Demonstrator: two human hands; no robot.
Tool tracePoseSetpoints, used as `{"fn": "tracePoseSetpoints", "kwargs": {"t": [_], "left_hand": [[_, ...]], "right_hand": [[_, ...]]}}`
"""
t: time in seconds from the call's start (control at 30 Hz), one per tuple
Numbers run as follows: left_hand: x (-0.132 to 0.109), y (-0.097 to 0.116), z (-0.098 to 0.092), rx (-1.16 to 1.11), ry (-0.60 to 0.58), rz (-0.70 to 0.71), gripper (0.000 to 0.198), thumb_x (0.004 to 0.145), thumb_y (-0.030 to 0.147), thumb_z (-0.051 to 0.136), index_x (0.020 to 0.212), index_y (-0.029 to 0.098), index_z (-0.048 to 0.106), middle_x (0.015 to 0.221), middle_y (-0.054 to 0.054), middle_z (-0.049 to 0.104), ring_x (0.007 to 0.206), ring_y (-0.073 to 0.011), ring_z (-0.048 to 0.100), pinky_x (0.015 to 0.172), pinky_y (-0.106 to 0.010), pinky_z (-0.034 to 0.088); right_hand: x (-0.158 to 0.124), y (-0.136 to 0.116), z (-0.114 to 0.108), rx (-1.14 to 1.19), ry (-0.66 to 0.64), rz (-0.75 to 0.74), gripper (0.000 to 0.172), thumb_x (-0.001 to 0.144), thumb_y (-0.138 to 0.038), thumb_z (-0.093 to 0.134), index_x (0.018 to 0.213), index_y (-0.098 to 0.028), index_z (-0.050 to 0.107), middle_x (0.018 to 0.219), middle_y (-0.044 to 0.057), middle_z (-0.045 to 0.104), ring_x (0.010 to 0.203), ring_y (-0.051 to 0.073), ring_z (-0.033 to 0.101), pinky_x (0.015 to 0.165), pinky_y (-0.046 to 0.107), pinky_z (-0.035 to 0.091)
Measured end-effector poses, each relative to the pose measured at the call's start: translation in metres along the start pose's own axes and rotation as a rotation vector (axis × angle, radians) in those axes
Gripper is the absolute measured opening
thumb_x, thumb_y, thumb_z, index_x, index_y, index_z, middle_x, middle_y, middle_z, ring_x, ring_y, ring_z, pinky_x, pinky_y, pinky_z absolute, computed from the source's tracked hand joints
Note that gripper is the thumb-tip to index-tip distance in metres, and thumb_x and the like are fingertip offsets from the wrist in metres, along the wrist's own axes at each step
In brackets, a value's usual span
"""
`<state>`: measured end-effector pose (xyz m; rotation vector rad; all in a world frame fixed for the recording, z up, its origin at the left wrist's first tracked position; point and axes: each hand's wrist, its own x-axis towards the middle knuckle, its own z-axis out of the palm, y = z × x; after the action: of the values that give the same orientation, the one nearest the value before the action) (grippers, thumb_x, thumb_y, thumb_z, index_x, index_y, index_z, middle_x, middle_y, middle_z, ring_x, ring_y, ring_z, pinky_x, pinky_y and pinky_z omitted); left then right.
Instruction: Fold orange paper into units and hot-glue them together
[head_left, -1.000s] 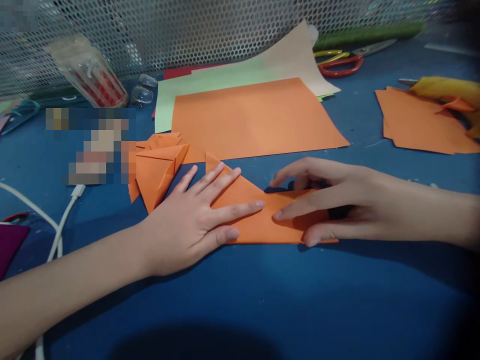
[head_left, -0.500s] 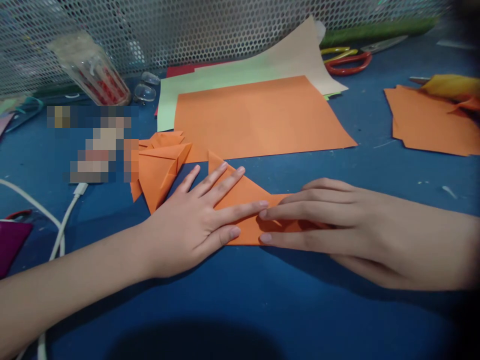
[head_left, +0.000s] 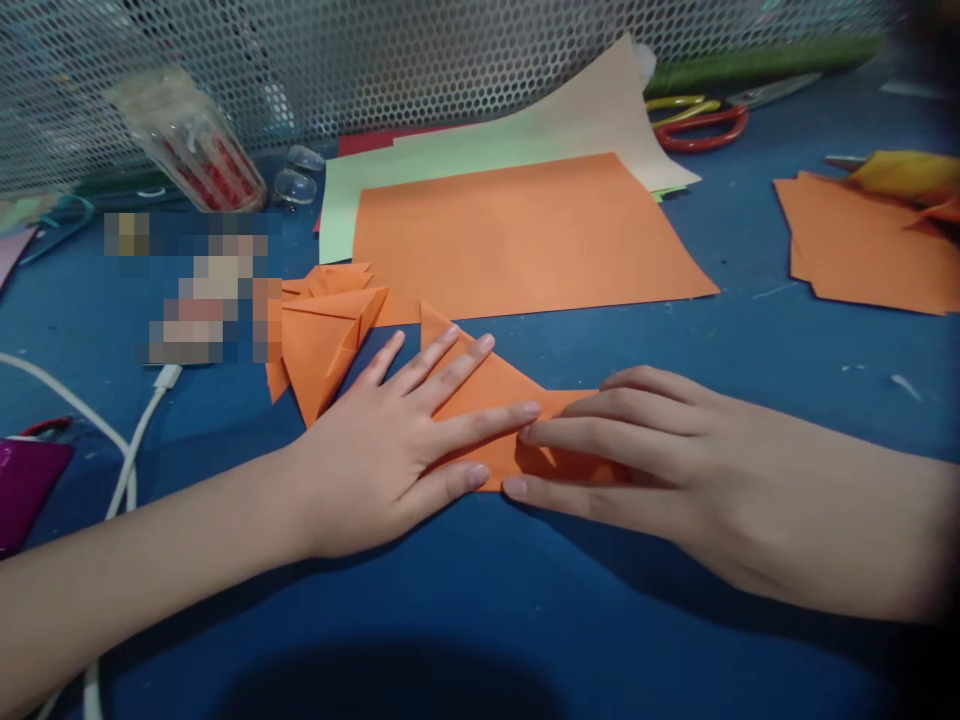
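Two bare hands are being held over one folded orange paper piece with a pointed corner [head_left: 487, 385], which is being kept flat on a blue tabletop [head_left: 615, 650]; by the left hand [head_left: 397, 440], palm down and fingers spread wide, its left part is being covered; by the right hand [head_left: 705, 470], its right part is being covered, the fingers being stretched leftward and one fingertip being rested on the near edge; the right thumb is being hidden, so whether anything is being pinched there cannot be told; just beside the left hand, a pointed, many-folded orange paper shape [head_left: 319, 345] is being seen; beyond the paper piece, a large flat orange paper sheet [head_left: 517, 240] is being backed by a pale green paper sheet [head_left: 339, 210].
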<state>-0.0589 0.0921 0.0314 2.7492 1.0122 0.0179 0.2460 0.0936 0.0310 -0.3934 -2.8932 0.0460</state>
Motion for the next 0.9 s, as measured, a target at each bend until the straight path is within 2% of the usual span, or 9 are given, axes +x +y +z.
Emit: {"fn": "tracePoseSetpoints", "kwargs": {"t": [0.23,0.33,0.53,0.6,0.73,0.9], "left_hand": [[0.0002,0.0011,-0.0016,-0.007,-0.010,-0.008,0.053,0.127,0.055,0.024,0.178,0.051,0.039,0.193,-0.007,0.019,0.179,-0.0345,0.015,0.139,-0.071,0.019],[0.0001,0.0013,-0.0014,-0.014,-0.010,-0.020,0.052,0.127,0.054,0.029,0.178,0.052,0.039,0.193,-0.004,0.019,0.179,-0.0354,0.016,0.140,-0.071,0.018],[-0.0003,-0.0015,-0.0025,-0.047,0.009,-0.007,0.053,0.126,0.058,0.029,0.177,0.050,0.042,0.193,-0.002,0.020,0.178,-0.0366,0.020,0.140,-0.071,0.017],[-0.0009,-0.0028,-0.0031,-0.061,0.015,-0.002,0.056,0.125,0.063,0.029,0.177,0.048,0.043,0.193,0.000,0.020,0.178,-0.0399,0.018,0.140,-0.073,0.017],[-0.0015,-0.0039,-0.0034,-0.064,0.018,-0.017,0.056,0.122,0.065,0.042,0.176,0.050,0.044,0.192,0.005,0.020,0.178,-0.0478,0.011,0.138,-0.079,0.017],[-0.0015,-0.0035,-0.0032,-0.052,0.009,-0.025,0.054,0.123,0.063,0.040,0.177,0.052,0.042,0.193,0.005,0.020,0.178,-0.0461,0.010,0.138,-0.078,0.019]], "right_hand": [[0.0009,0.0008,-0.0011,0.013,0.010,0.003,0.064,0.100,-0.002,0.041,0.151,-0.027,0.071,0.125,0.008,0.083,0.099,0.025,0.074,0.082,0.043,0.054],[0.0005,0.0011,0.0011,0.005,0.009,-0.013,0.068,0.099,-0.004,0.043,0.156,-0.031,0.068,0.125,0.008,0.082,0.098,0.026,0.073,0.083,0.044,0.053],[0.0000,0.0033,0.0026,0.001,0.005,0.000,0.068,0.100,-0.003,0.042,0.155,-0.030,0.069,0.128,0.007,0.082,0.098,0.025,0.070,0.084,0.043,0.052],[-0.0006,0.0039,0.0029,0.010,0.016,-0.005,0.067,0.100,-0.003,0.042,0.156,-0.030,0.068,0.127,0.006,0.082,0.098,0.025,0.069,0.083,0.043,0.051],[-0.0017,0.0032,0.0027,0.006,0.046,-0.010,0.065,0.102,-0.004,0.041,0.157,-0.028,0.066,0.128,0.006,0.082,0.099,0.026,0.070,0.084,0.043,0.049],[-0.0021,0.0011,0.0040,0.009,0.032,0.012,0.069,0.100,-0.002,0.040,0.158,-0.030,0.064,0.127,0.006,0.082,0.101,0.027,0.071,0.082,0.043,0.048]]}}
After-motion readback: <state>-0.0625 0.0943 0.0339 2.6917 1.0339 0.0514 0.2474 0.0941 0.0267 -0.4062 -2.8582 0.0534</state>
